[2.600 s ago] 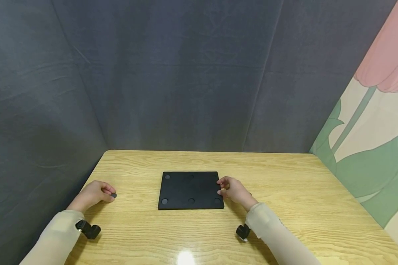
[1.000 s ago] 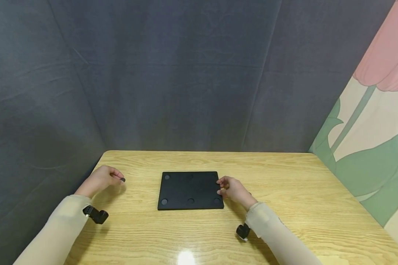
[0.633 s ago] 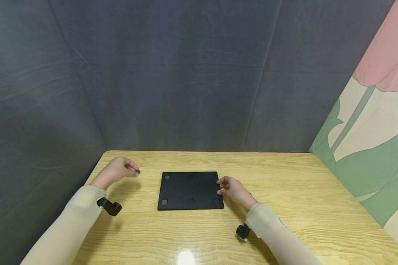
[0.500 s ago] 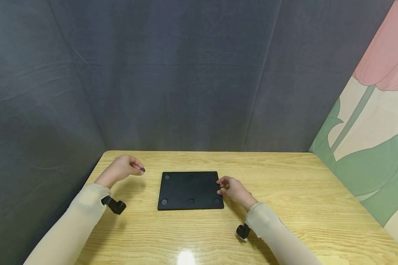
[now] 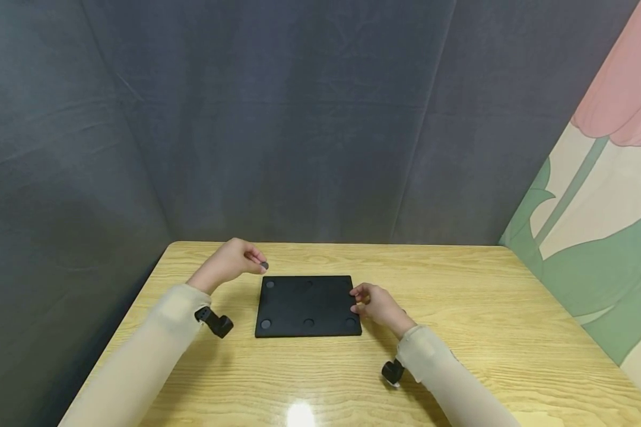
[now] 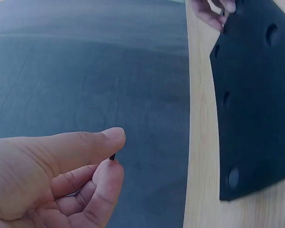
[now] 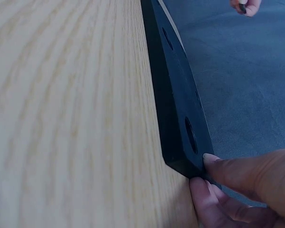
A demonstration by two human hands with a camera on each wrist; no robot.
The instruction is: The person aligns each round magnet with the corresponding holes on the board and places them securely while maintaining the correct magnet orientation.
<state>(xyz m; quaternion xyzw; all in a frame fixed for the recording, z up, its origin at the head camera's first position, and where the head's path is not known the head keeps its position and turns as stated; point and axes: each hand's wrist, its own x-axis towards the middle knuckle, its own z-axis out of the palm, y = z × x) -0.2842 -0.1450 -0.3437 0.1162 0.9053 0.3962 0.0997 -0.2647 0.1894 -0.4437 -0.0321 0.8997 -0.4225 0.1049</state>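
Running out past the bottom of the head view, the pale left sleeve [image 5: 139, 356] and right sleeve [image 5: 454, 373] are cut off, each with a small black device [image 5: 213, 322] at the wrist. Beyond them on the wooden worktop [image 5: 459, 314] lies a flat black board [image 5: 328, 303] with round recesses. The right hand [image 5: 376, 305] pinches its right edge, thumb on the upper face and a finger against the side; its other fingers are partly hidden. The board's two left circles look greyer than the rest, though whether they are filled is hard to tell, and any far-right one barely shows. Farther off, the left hand [image 5: 235, 258] pinches a small dark disc [image 5: 265, 265] between thumb and fingertip, raised just beside the board's far-left corner; the left wrist view shows only a dark sliver of it. Behind hangs a dark grey-blue curtain [image 5: 299, 130], and a flower-painted wall [image 5: 609, 207] is cropped at the right.
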